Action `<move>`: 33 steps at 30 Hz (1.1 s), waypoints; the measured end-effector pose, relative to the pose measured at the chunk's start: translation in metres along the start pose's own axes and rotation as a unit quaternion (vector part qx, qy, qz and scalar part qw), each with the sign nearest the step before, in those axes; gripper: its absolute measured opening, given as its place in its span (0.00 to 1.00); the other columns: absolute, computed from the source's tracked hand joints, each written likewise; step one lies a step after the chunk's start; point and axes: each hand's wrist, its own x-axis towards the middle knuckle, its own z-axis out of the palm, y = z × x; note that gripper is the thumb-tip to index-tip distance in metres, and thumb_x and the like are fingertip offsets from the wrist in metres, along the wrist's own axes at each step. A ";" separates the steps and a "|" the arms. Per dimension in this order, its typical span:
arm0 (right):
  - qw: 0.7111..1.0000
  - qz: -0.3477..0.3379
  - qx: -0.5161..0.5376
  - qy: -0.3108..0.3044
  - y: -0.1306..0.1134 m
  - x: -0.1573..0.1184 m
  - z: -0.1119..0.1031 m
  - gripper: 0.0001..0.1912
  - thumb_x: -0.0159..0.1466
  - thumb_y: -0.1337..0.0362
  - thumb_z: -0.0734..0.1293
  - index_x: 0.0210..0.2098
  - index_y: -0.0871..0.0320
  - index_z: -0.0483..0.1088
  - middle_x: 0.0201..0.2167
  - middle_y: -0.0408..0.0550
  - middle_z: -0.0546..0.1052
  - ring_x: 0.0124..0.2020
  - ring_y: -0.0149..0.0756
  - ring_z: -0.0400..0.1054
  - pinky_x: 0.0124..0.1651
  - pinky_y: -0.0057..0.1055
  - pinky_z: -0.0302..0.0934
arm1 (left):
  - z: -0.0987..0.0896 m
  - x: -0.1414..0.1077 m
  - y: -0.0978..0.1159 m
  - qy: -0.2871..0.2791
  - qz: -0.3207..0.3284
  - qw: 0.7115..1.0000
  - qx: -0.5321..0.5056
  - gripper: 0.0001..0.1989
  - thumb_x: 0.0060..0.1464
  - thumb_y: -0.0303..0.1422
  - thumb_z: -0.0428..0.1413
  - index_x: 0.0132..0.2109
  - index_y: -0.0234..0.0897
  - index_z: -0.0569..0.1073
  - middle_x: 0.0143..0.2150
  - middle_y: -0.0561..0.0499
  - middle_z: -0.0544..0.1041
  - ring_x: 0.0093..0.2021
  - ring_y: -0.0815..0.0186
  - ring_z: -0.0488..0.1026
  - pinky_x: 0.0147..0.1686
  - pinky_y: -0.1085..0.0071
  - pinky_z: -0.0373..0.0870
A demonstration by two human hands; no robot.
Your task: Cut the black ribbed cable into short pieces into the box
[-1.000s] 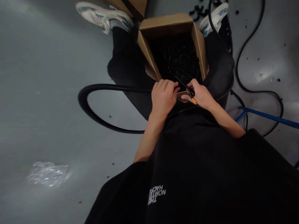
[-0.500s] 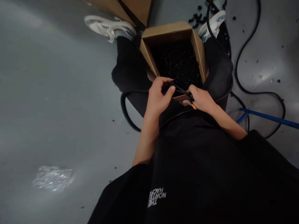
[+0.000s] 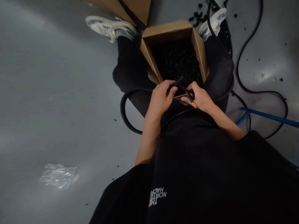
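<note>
My left hand (image 3: 161, 97) is closed round a black hose (image 3: 178, 80), whose end points up and right over the box. In my right hand (image 3: 200, 95) is a pair of scissors (image 3: 189, 95) with a dark and orange handle, the fingers wrapped round it. The scissor blades reach left, close to the hose end; whether they touch it I cannot tell. Just beyond both hands stands an open cardboard box (image 3: 169, 29) holding many short black pieces (image 3: 181, 60).
Loose black pieces (image 3: 197, 15) lie near the right shoe (image 3: 213, 23). A long black hose (image 3: 237, 63) winds over the floor at right, near a blue bar (image 3: 271, 117). Clear plastic (image 3: 58, 175) lies lower left; another cardboard box (image 3: 137, 9) is at the top.
My left hand has shifted slightly right and down, and the hose end now shows more clearly above it. The scissor blades look more open. The view has moved a little.
</note>
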 end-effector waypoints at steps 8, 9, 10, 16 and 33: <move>0.999 -0.038 -0.002 0.009 -0.005 0.000 -0.006 0.32 0.66 0.38 0.77 0.52 0.54 0.66 0.52 0.54 0.81 0.46 0.46 0.79 0.53 0.45 0.74 | -0.008 -0.003 0.008 -0.098 0.000 0.994 -0.039 0.26 0.75 0.55 0.48 0.51 0.40 0.79 0.44 0.46 0.85 0.42 0.58 0.81 0.45 0.65 0.76; 0.999 -0.030 0.001 0.016 -0.007 -0.001 -0.005 0.32 0.66 0.36 0.76 0.52 0.54 0.66 0.51 0.54 0.81 0.46 0.46 0.80 0.53 0.44 0.74 | -0.009 -0.001 0.007 -0.078 0.002 0.997 -0.018 0.24 0.75 0.54 0.48 0.51 0.41 0.78 0.44 0.46 0.85 0.43 0.57 0.81 0.47 0.63 0.76; 1.000 -0.021 0.004 0.022 -0.008 -0.002 -0.004 0.32 0.67 0.35 0.74 0.52 0.54 0.66 0.50 0.53 0.81 0.46 0.46 0.80 0.53 0.43 0.73 | -0.009 0.000 0.007 -0.056 0.005 0.998 0.007 0.22 0.75 0.53 0.50 0.51 0.41 0.78 0.45 0.45 0.85 0.45 0.56 0.81 0.49 0.61 0.76; 1.000 -0.001 0.007 0.021 -0.011 -0.005 -0.003 0.32 0.69 0.34 0.72 0.52 0.55 0.66 0.46 0.50 0.81 0.42 0.41 0.79 0.48 0.39 0.71 | 0.003 -0.002 0.014 -0.002 0.010 0.992 0.128 0.13 0.74 0.43 0.55 0.54 0.42 0.78 0.51 0.42 0.85 0.53 0.48 0.81 0.57 0.52 0.72; 0.989 -0.033 -0.145 -0.023 -0.005 -0.004 -0.004 0.17 0.71 0.57 0.74 0.52 0.56 0.67 0.54 0.57 0.80 0.52 0.49 0.77 0.55 0.44 0.69 | 0.001 -0.005 0.009 0.100 -0.038 0.994 -0.030 0.15 0.71 0.46 0.58 0.55 0.42 0.77 0.54 0.45 0.84 0.56 0.56 0.81 0.58 0.59 0.79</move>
